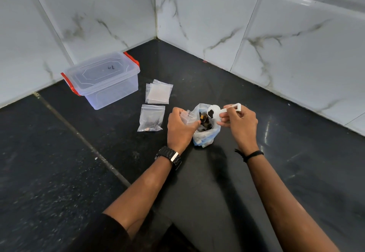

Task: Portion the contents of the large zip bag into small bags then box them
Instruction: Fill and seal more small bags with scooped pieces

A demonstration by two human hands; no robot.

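The large zip bag [205, 135] stands open on the black counter, holding dark pieces with a few brown ones. My left hand [180, 127] grips a small clear bag [188, 116] at the large bag's left rim, mouth up. My right hand [240, 121] pinches the handle of a white scoop [215, 110], held over the large bag with a dark lump in its bowl. One filled small bag [151, 118] lies flat to the left. A stack of empty small bags [159, 93] lies behind it. The clear plastic box [103, 79] with red latches sits lidded at the back left.
Marble-patterned wall tiles [197, 14] meet in a corner behind the work area. A grout seam [79, 135] runs diagonally across the dark counter [296, 153] on the left. My knees, in dark clothing, show at the bottom edge.
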